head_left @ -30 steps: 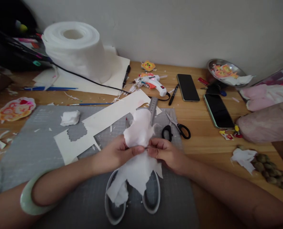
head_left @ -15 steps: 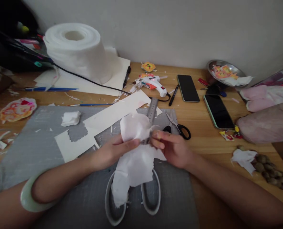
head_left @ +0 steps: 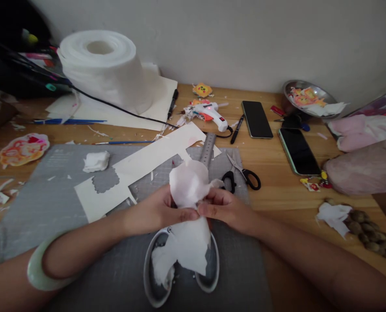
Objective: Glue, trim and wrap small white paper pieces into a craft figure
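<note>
My left hand (head_left: 160, 210) pinches a piece of thin white material (head_left: 188, 184) gathered at its middle, with the thumb across the front. From the other side my right hand (head_left: 227, 208) grips the same piece, its thumb nearly meeting the left thumb. The upper part bulges out rounded, and the lower part hangs in ragged flaps. Beneath it a metal double-looped frame (head_left: 147, 268) lies on the grey cutting mat (head_left: 115, 268), partly covered by the flaps. A steel ruler (head_left: 208, 149) lies just beyond the hands, and black-handled scissors (head_left: 251, 177) are to the right.
A big white roll (head_left: 105, 78) stands at the back left. Cut white card (head_left: 157, 156) lies across the mat. Further back are a glue gun (head_left: 215, 117) with its cord, two phones (head_left: 257, 119) and a metal bowl (head_left: 287, 99). Brown round objects (head_left: 368, 229) sit at the right.
My right hand has moved down and inward, its thumb now beside my left thumb. The white piece has shifted slightly down and right, and its lower flaps hang differently.
</note>
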Available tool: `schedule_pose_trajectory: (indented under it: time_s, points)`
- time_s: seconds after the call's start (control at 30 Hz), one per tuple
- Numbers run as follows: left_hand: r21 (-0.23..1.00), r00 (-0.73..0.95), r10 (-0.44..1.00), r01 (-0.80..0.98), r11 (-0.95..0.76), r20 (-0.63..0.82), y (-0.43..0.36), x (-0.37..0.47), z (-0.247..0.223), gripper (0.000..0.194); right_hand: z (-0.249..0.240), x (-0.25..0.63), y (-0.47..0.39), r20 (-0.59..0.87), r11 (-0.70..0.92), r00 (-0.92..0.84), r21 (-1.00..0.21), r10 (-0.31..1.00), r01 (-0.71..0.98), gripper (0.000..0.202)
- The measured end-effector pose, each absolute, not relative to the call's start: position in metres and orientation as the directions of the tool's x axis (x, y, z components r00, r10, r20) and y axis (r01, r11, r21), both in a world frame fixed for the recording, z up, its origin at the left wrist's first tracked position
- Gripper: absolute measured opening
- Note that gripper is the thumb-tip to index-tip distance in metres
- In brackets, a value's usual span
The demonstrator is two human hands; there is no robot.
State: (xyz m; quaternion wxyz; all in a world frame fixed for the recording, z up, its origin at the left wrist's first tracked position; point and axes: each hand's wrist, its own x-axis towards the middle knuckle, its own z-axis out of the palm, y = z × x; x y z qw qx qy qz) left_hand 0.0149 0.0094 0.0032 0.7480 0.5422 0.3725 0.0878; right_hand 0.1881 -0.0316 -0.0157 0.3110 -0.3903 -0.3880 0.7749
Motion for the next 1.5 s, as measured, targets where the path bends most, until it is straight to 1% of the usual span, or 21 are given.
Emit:
schedule_pose_trajectory:
  time_s: [0.1,0.27,0.33,0.4,0.47,0.53,0.6,0.67,0.73,0.8,0.87,0.93,1.03,1.07,1.13,1.2,1.3,1.4,1.5]
  points:
    - [0.888,0.694,0.558,0.307,0.342,-0.455,0.010,0.018,0.006,0.026,-0.018,0.188,-0.033,-0.378,-0.495,-0.483,-0.858,0.790,-0.137,0.032]
    - [0.937,0.737,0.580,0.303,0.175,-0.346,0.011,0.019,0.002,0.029,-0.018,0.189,-0.034,-0.344,-0.419,-0.489,-0.907,0.802,-0.049,0.036]
    - [0.936,0.735,0.585,0.315,0.154,-0.344,0.010,0.019,0.001,0.025,-0.018,0.189,-0.034,-0.329,-0.398,-0.480,-0.916,0.814,-0.047,0.038]
    - [0.926,0.721,0.584,0.331,0.182,-0.373,0.010,0.019,0.000,0.023,-0.019,0.189,-0.035,-0.332,-0.404,-0.458,-0.913,0.825,-0.066,0.039]
    - [0.922,0.747,0.540,0.294,0.254,-0.387,0.010,0.017,0.000,0.023,-0.020,0.189,-0.036,-0.338,-0.447,-0.458,-0.882,0.822,-0.153,0.038]
    - [0.920,0.792,0.487,0.232,0.317,-0.368,0.012,0.016,-0.002,0.025,-0.022,0.190,-0.036,-0.329,-0.518,-0.491,-0.794,0.807,-0.319,0.035]
    - [0.922,0.792,0.504,0.189,0.337,-0.346,0.013,0.014,-0.003,0.028,-0.022,0.192,-0.033,-0.306,-0.565,-0.514,-0.667,0.801,-0.485,0.031]
    - [0.921,0.758,0.547,0.187,0.341,-0.356,0.014,0.012,-0.004,0.032,-0.022,0.195,-0.030,-0.305,-0.589,-0.524,-0.593,0.795,-0.549,0.026]
    - [0.913,0.756,0.537,0.199,0.356,-0.374,0.013,0.012,-0.003,0.031,-0.020,0.196,-0.027,-0.331,-0.612,-0.541,-0.610,0.773,-0.503,0.025]
    - [0.901,0.760,0.515,0.214,0.376,-0.396,0.013,0.013,-0.001,0.029,-0.018,0.195,-0.027,-0.356,-0.617,-0.557,-0.680,0.750,-0.396,0.027]
    - [0.897,0.736,0.534,0.239,0.371,-0.417,0.012,0.014,-0.001,0.031,-0.016,0.193,-0.028,-0.373,-0.590,-0.555,-0.756,0.744,-0.283,0.033]
    - [0.912,0.714,0.571,0.274,0.307,-0.406,0.011,0.015,-0.001,0.033,-0.016,0.190,-0.030,-0.383,-0.549,-0.537,-0.814,0.752,-0.188,0.039]
    - [0.935,0.740,0.574,0.307,0.175,-0.351,0.010,0.017,-0.003,0.026,-0.017,0.188,-0.033,-0.401,-0.496,-0.496,-0.866,0.770,-0.070,0.039]
    - [0.938,0.750,0.565,0.306,0.165,-0.344,0.010,0.017,-0.003,0.026,-0.017,0.188,-0.033,-0.404,-0.484,-0.490,-0.874,0.772,-0.042,0.040]
    - [0.936,0.762,0.544,0.279,0.216,-0.352,0.009,0.018,-0.003,0.027,-0.018,0.188,-0.034,-0.410,-0.480,-0.497,-0.877,0.765,-0.015,0.044]
    - [0.918,0.768,0.520,0.225,0.327,-0.374,0.008,0.019,-0.001,0.032,-0.020,0.188,-0.035,-0.408,-0.499,-0.523,-0.866,0.749,-0.039,0.046]
    - [0.867,0.792,0.462,0.163,0.471,-0.400,0.006,0.020,0.003,0.035,-0.023,0.186,-0.038,-0.377,-0.536,-0.553,-0.830,0.743,-0.154,0.043]
    - [0.851,0.809,0.433,0.150,0.504,-0.399,0.006,0.020,0.005,0.032,-0.027,0.184,-0.042,-0.346,-0.561,-0.552,-0.778,0.758,-0.283,0.040]
    - [0.862,0.813,0.427,0.169,0.478,-0.396,0.007,0.017,0.004,0.032,-0.025,0.187,-0.041,-0.340,-0.596,-0.557,-0.707,0.758,-0.379,0.037]
